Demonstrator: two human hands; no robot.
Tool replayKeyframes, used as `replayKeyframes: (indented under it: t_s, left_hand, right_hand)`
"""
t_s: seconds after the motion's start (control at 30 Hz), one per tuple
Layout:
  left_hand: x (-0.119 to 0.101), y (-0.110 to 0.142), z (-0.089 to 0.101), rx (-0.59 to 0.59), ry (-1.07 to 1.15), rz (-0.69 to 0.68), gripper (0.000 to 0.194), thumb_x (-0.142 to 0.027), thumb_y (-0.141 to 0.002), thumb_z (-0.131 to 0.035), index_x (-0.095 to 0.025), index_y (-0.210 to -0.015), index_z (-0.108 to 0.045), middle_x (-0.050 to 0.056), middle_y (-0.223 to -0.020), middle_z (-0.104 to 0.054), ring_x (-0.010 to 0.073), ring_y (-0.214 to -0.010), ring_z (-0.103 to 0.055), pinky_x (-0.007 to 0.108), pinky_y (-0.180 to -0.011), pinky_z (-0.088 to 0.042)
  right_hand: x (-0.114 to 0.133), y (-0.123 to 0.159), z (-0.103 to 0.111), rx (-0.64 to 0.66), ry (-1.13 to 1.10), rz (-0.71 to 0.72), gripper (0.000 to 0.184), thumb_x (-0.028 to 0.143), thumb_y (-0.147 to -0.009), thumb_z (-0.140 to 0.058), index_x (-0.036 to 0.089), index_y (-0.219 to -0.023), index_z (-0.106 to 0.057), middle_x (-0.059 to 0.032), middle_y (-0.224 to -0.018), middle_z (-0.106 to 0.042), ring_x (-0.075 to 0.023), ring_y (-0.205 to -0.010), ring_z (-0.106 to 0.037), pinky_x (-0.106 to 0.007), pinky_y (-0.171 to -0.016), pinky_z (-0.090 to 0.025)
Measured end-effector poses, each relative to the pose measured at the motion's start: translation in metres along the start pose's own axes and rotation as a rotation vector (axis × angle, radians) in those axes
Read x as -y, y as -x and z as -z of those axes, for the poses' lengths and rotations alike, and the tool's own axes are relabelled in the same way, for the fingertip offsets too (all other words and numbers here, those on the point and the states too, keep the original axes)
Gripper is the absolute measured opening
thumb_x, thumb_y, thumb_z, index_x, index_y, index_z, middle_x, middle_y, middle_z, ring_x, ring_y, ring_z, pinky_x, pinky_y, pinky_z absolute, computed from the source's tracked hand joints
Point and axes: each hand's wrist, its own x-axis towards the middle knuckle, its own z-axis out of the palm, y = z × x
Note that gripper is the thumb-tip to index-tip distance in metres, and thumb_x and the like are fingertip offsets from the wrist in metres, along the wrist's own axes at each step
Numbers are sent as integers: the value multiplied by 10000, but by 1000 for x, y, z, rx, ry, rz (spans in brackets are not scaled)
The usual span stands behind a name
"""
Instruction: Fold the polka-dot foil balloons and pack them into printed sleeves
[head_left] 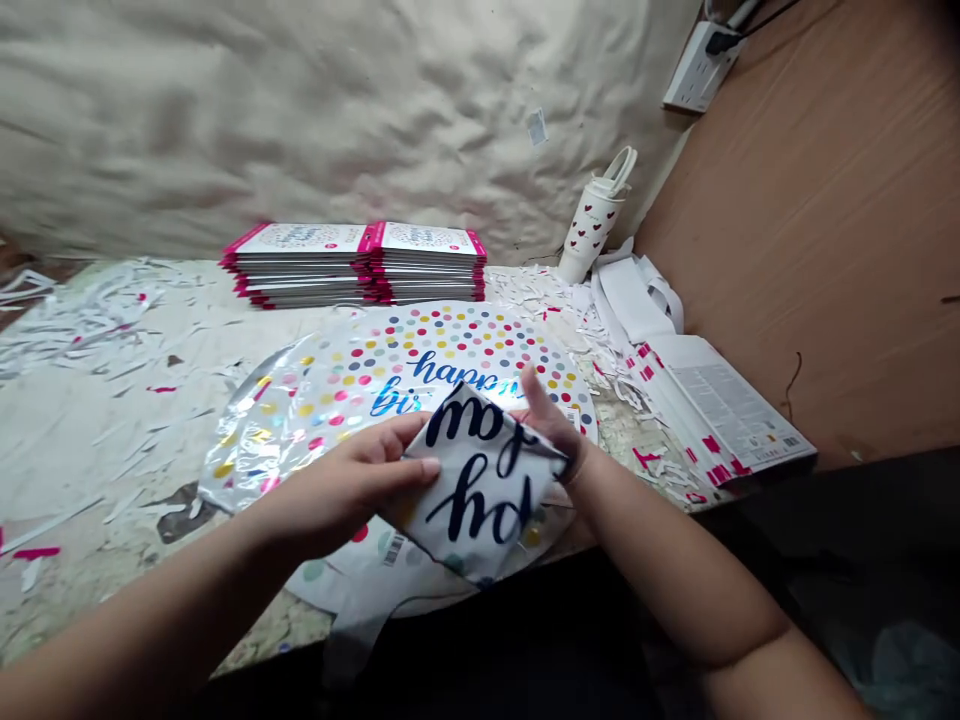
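Note:
A round foil balloon (pixel 420 365) with coloured polka dots and blue "happy birthday" lettering lies flat on the work table (pixel 112 450). Part of it is folded over into a flap (pixel 480 490) showing reversed dark lettering. My left hand (pixel 352 490) presses the flap's left edge with its fingers. My right hand (pixel 551 425) grips the flap's upper right corner, thumb and fingers around the foil. A barcode (pixel 393 549) shows on the balloon's lower edge.
Two stacks of packaged balloons with pink-edged cards (pixel 352 263) stand at the back. White paper scraps litter the table. A heart-patterned cup (pixel 592 225) stands by the wall, with an open pink-edged packet (pixel 712 410) to the right. A wall socket (pixel 697 68) is above.

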Motion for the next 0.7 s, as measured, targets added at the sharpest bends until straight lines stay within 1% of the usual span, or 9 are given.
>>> replayKeyframes:
  t_s: [0.07, 0.17, 0.27, 0.3, 0.33, 0.4, 0.5, 0.6, 0.7]
  left_hand:
    - [0, -9, 5, -75, -134, 3, 508, -303, -760, -602, -182, -1227, -440, 104, -965, -661, 259, -828, -653, 416, -721, -534]
    - [2, -18, 9, -265, -439, -110, 461, -313, -811, -510, -176, -1242, -418, 104, -992, -643, 248, -832, -646, 439, -714, -528]
    - [16, -28, -9, -591, -900, -482, 355, -271, -839, -444, -187, -1181, -484, 93, -1057, -618, 241, -980, -587, 477, -894, -441]
    - [24, -33, -20, -592, -1053, -565, 322, -256, -844, -429, -182, -1144, -516, 96, -1065, -616, 239, -1009, -568, 464, -921, -424]
    - [34, -40, -33, -523, -1184, -594, 308, -247, -848, -415, -169, -1118, -539, 109, -1084, -611, 243, -1032, -552, 448, -930, -421]
    - [56, -59, -59, -232, -1354, -504, 338, -259, -858, -385, -138, -1124, -555, 149, -1161, -583, 261, -1062, -540, 418, -902, -445]
    - [81, -84, -74, -194, -1491, -323, 637, -422, -843, -417, -31, -1340, -339, 247, -1425, -260, 392, -1298, -252, 551, -1003, -285]
    - [77, -81, -44, -92, -1511, -280, 748, -545, -812, -425, -84, -1384, -280, 215, -1464, -144, 387, -1343, -83, 610, -1032, -106]
    - [50, -50, 9, 272, -1366, -319, 393, -434, -865, -418, -281, -1206, -538, 69, -1387, -409, 296, -1336, -226, 564, -1053, -87]
  right_hand:
    - [-2, -2, 5, 218, -304, -93, 737, 664, -847, -199, 93, -964, -650, -102, -816, -689, -193, -845, -654, -310, -750, -512]
    - [-7, -7, 25, 333, -417, -316, 395, 437, -641, -725, 103, -844, -666, -64, -752, -695, -181, -683, -664, -304, -665, -542]
    - [-19, -13, 52, -85, -391, -409, 230, 212, -569, -782, 100, -728, -659, -57, -668, -690, -159, -573, -647, -276, -563, -549]
    - [-22, -15, 60, -249, -399, -391, 195, 184, -585, -767, 107, -725, -655, -55, -677, -694, -151, -581, -647, -269, -572, -551]
    - [-26, -17, 66, -385, -415, -359, 173, 170, -606, -751, 118, -738, -651, -49, -700, -699, -144, -600, -650, -267, -597, -555]
    - [-29, -21, 72, -511, -463, -291, 155, 174, -642, -725, 136, -769, -646, -38, -758, -706, -137, -654, -658, -277, -666, -559]
    - [-30, -23, 70, -518, -517, -208, 180, 207, -632, -734, 138, -778, -656, -40, -795, -709, -157, -716, -664, -311, -728, -553]
    - [-33, -16, 72, -518, -473, -194, 234, 241, -597, -758, 133, -782, -665, -41, -782, -708, -165, -709, -662, -315, -714, -550]
    - [-40, -8, 78, -470, -460, -249, 285, 258, -571, -777, 129, -798, -664, -49, -776, -707, -170, -689, -659, -310, -680, -552]
